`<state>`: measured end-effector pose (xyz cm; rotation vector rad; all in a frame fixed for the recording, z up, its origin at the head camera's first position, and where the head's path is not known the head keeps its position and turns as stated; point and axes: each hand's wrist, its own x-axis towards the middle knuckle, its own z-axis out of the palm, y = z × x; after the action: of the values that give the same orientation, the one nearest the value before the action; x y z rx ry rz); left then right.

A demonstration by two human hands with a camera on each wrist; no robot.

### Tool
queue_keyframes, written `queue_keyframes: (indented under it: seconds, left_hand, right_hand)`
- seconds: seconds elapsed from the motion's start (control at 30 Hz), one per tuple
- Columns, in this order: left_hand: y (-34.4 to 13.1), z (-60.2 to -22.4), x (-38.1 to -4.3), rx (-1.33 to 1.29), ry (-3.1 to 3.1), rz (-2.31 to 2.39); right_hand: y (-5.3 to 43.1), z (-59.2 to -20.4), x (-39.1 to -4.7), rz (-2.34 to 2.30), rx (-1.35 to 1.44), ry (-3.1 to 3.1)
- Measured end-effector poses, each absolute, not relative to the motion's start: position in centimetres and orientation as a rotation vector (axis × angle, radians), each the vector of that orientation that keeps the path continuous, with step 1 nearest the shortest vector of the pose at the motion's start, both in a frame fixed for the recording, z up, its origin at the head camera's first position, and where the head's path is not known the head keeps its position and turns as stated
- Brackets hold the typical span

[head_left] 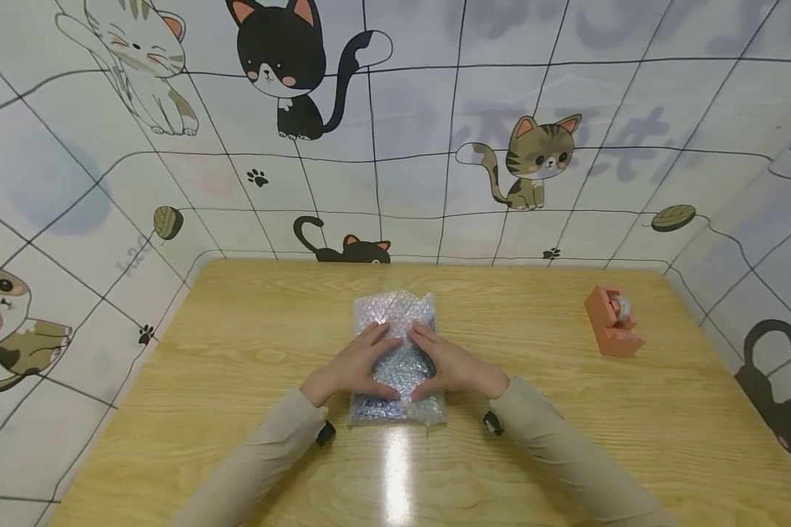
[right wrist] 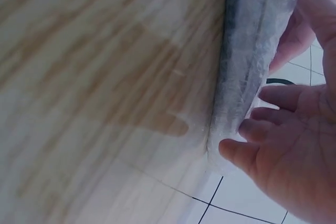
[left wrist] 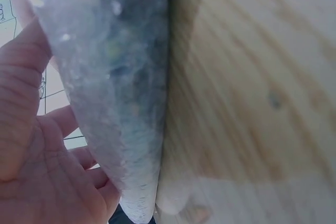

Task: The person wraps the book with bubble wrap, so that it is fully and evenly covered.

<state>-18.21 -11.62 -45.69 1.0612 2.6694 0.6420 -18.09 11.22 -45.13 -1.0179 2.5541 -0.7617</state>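
Observation:
A flat item wrapped in clear bubble wrap (head_left: 406,369) lies on the table near its middle; what is inside shows only as dark and bluish patches. From the left side, the left hand (head_left: 358,364) rests on the package with fingers and thumb spread. The right hand (head_left: 453,364) mirrors it on the right, its fingertips and thumb touching the wrap. Both wrist views show the bubble-wrapped package (left wrist: 113,77) edge-on, with relaxed fingers against its upper face. Neither hand is curled round it.
An orange tape dispenser (head_left: 608,328) with a roll of tape stands at the right of the wooden table (head_left: 264,315). A cat-patterned, grid-lined cloth (head_left: 409,117) rises behind the table and along both sides.

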Motion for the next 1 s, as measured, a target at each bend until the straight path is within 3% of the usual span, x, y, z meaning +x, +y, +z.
queue_keyframes:
  seconds: [0.27, 0.43, 0.77, 0.9, 1.0]
  left_hand:
    - [-11.8, -46.1, -18.0, 1.043, 2.693, 0.618]
    - [-12.0, -46.2, -17.9, 1.04, 2.688, 0.647]
    - [-12.0, -45.7, -17.7, 1.038, 2.692, 0.643]
    - [-11.8, -45.7, -17.8, 1.032, 2.696, 0.629]
    - [-11.7, -45.7, -17.9, 1.023, 2.696, 0.605]
  right_hand:
    - [13.8, -44.7, -17.9, -0.956, -1.076, 2.589]
    - [18.1, -43.8, -17.6, -1.16, -0.891, 2.767]
    - [29.4, -42.7, -17.2, -1.212, -0.038, 3.449]
    - [33.7, -42.9, -16.9, -1.114, 0.367, 3.492]
    - [36.4, -43.2, -16.6, -1.022, 0.491, 3.393]
